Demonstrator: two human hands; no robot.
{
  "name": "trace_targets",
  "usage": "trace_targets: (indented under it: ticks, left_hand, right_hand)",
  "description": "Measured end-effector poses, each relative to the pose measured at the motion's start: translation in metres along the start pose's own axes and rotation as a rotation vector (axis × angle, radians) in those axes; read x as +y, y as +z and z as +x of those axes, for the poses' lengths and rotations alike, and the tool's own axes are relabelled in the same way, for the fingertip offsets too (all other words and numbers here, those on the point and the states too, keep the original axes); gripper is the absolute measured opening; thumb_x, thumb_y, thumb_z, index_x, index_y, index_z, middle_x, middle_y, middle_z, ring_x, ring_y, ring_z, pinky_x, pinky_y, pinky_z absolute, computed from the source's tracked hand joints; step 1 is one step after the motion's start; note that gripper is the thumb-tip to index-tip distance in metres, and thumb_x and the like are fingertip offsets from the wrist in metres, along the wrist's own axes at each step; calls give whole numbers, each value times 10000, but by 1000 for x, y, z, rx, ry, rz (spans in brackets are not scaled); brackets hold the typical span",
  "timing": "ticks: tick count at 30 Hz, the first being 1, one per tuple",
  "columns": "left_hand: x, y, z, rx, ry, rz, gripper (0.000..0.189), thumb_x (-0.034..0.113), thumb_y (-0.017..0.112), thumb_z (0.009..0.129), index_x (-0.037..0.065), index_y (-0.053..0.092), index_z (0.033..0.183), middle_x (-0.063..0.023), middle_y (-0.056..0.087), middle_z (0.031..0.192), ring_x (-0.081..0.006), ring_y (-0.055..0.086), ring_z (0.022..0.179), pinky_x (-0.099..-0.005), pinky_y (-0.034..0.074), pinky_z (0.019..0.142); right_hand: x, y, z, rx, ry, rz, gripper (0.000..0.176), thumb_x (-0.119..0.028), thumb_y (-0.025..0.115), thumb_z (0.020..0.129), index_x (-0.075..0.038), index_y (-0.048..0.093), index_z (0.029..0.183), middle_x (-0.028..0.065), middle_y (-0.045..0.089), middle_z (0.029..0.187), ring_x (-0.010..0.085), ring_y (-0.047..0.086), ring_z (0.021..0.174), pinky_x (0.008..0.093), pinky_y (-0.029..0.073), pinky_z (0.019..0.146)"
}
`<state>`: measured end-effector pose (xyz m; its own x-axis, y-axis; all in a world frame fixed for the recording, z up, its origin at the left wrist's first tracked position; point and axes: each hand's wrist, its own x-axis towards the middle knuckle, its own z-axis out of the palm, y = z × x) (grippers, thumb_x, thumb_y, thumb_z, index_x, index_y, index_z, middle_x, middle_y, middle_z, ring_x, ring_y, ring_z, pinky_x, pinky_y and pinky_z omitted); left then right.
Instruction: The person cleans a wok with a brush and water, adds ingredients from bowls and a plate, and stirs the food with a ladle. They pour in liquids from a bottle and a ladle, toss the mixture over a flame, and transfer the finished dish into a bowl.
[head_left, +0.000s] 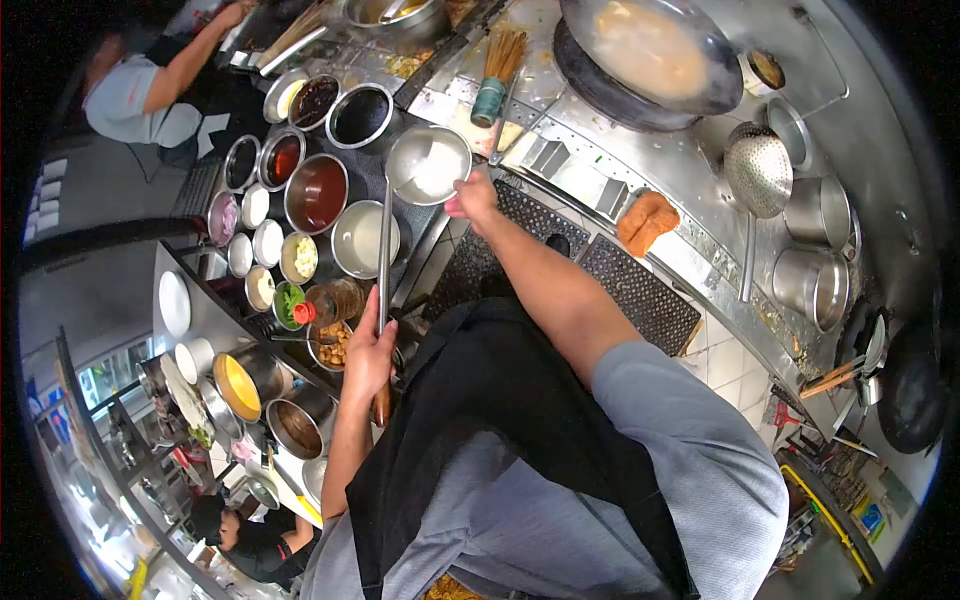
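My left hand (370, 355) is wrapped round the long metal handle of a ladle (385, 245), which ends in wood below my fingers. The ladle's head end meets a steel bowl (428, 165); I cannot make out its scoop. My right hand (476, 197) grips the rim of that bowl, which has something pale or shiny inside. Just below the bowl stands a pot of whitish liquid (365, 240). Beside it is a pot of red-brown sauce (316, 195). A red-capped bottle (332, 302) lies close to my left hand, near a bowl of brown pieces (332, 345).
A wok (650, 55) with steaming cloudy liquid sits on the stove at the top. A bamboo brush (497, 78), an orange cloth (648, 222) and a perforated strainer (757, 172) lie along the counter. Rubber mats (640, 290) cover the floor. Two other people work at left.
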<state>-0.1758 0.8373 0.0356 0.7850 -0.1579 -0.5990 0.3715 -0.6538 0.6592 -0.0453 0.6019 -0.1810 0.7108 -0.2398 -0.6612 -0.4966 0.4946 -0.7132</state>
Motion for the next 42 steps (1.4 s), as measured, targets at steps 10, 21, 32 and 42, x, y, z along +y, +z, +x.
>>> trace_targets:
  ticks: [10, 21, 32, 42]
  left_hand:
    - [-8, -4, 31, -251, -218, -693, 623, 162, 503, 996, 213, 232, 1556, -15, 474, 595, -143, 438, 394, -272, 368, 380]
    - [-2, -9, -2, -97, -29, -331, 677, 70, 513, 979, 160, 189, 1566, 36, 435, 663, -66, 404, 474, -240, 395, 379]
    - [-2, -5, 16, -14, 20, -67, 641, 87, 527, 977, 186, 263, 1553, 20, 442, 676, -86, 403, 474, -264, 404, 398]
    - [-5, -13, 29, -257, -167, -758, 621, 118, 491, 993, 189, 237, 1555, 3, 448, 606, -115, 426, 429, -259, 384, 389]
  right_hand:
    - [7, 2, 6, 45, -18, -21, 97, -125, 554, 951, -50, 508, 992, 126, 651, 713, 212, 652, 521, 343, 542, 427]
    - [3, 2, 16, 71, 4, -91, 132, -198, 563, 957, -70, 534, 972, 81, 649, 714, 174, 628, 520, 327, 530, 438]
    - [0, 6, 17, 60, -18, -108, 115, -168, 572, 956, -56, 546, 956, 82, 652, 719, 175, 633, 527, 329, 531, 438]
    - [-3, 7, 10, 79, -10, -122, 122, -168, 588, 953, -49, 568, 947, 83, 664, 737, 172, 645, 544, 328, 539, 455]
